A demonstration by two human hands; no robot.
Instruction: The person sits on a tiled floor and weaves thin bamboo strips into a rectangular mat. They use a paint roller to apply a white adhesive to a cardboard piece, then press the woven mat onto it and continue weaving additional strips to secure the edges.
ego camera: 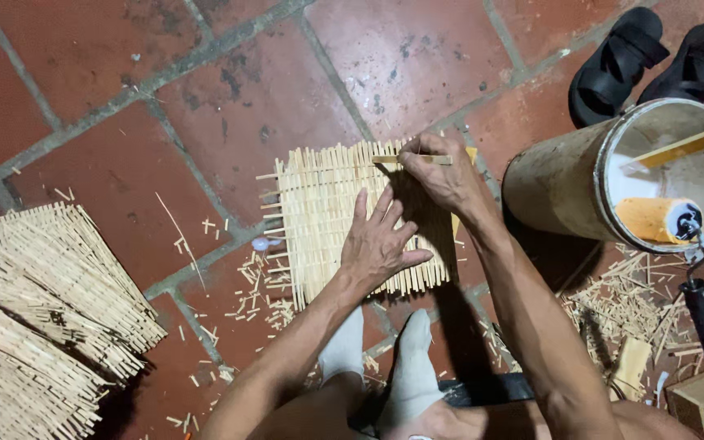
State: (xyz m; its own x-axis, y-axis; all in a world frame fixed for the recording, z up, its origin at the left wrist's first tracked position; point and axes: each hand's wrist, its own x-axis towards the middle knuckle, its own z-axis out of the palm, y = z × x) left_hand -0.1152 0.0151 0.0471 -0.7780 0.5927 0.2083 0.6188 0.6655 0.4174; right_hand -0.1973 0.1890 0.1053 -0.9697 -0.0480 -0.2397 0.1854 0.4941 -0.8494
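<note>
On a red tiled floor [270, 90], the left hand [380, 240] lies open and flat on a woven bamboo mat [319, 216] while the right hand [442, 175], just beyond it, pinches a thin bamboo strip [385, 160].

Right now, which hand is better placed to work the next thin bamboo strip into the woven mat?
The right hand: it already pinches a thin bamboo strip at the far edge of the woven bamboo mat. The left hand lies flat, pinning the mat.
</note>
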